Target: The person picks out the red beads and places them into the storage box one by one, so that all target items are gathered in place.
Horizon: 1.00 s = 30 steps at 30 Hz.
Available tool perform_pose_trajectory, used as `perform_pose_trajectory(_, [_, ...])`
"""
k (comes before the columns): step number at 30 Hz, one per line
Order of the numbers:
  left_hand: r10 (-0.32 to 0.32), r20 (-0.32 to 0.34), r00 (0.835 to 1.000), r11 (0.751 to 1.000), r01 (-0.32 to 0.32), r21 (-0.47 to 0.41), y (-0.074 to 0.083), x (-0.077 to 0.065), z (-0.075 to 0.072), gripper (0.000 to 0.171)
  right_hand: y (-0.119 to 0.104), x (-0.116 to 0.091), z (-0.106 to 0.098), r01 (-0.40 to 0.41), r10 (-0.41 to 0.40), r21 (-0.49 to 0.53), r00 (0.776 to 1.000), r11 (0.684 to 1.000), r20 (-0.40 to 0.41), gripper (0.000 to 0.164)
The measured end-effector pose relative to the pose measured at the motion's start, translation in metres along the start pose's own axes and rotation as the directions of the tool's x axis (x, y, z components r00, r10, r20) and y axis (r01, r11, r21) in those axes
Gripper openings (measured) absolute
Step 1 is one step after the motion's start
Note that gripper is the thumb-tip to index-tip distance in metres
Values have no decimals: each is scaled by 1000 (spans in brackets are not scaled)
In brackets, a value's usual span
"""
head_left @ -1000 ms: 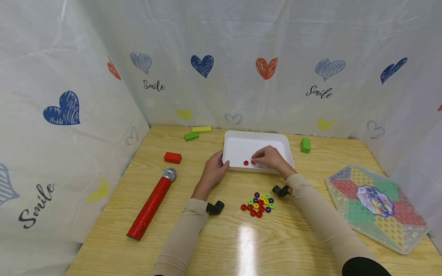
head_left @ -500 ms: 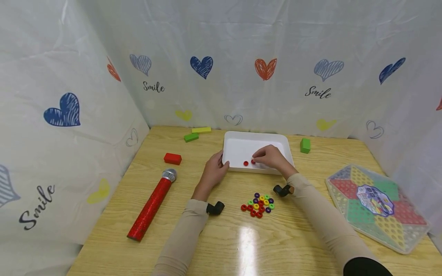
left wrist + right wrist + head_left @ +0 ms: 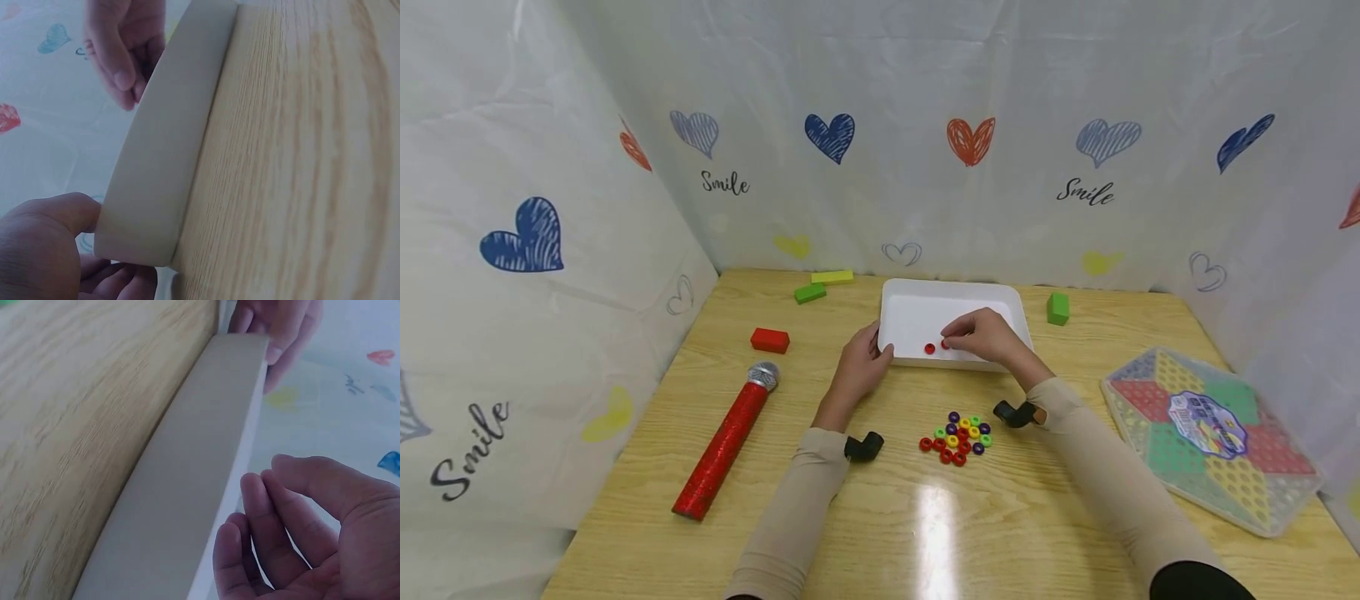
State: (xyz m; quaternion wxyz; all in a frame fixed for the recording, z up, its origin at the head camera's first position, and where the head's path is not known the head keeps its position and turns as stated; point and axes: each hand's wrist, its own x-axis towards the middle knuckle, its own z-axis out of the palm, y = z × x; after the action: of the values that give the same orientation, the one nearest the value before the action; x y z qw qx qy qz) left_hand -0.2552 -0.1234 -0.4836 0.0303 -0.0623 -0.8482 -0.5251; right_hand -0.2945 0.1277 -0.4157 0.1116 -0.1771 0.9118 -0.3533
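A shallow white tray (image 3: 913,310) sits toward the back of the table. My left hand (image 3: 859,364) grips its near left corner, thumb at the rim and fingers curled around the outside. Inside the near wall of the tray lies a red bead (image 3: 929,348). Just right of it, my right hand (image 3: 983,335) reaches over the near wall and pinches a second red bead (image 3: 945,343) low at the fingertips. In the right wrist view the tray wall hides this bead. On the table before the tray is a loose group of red, yellow, green and purple beads (image 3: 963,435).
To the left lie a red glitter microphone (image 3: 721,450) and a red block (image 3: 770,340). Small green (image 3: 810,292) and yellow (image 3: 832,277) blocks are at the back left. A green block (image 3: 1057,308) stands right of the tray. A hexagonal game board (image 3: 1213,437) lies far right.
The head view has shifted slightly. Both hands stay at the tray almost unmoved, the right one still at the same red bead.
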Motion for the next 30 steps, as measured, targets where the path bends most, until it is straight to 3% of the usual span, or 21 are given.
perform_pose_trajectory(11, [-7, 1, 1000, 1000, 7, -7, 1, 1, 0, 63, -22, -29, 8, 134, -137, 71, 990, 988, 39, 20])
perform_pose_trajectory(21, [-21, 15, 1000, 1000, 22, -12, 0, 0, 2, 64, -25, -62, 39, 177, -193, 116, 969, 977, 151, 19])
perform_pose_trajectory(30, [-7, -5, 1000, 1000, 7, 4, 0, 1, 1, 63, -20, -74, 56, 192, -221, 160, 957, 968, 189, 16])
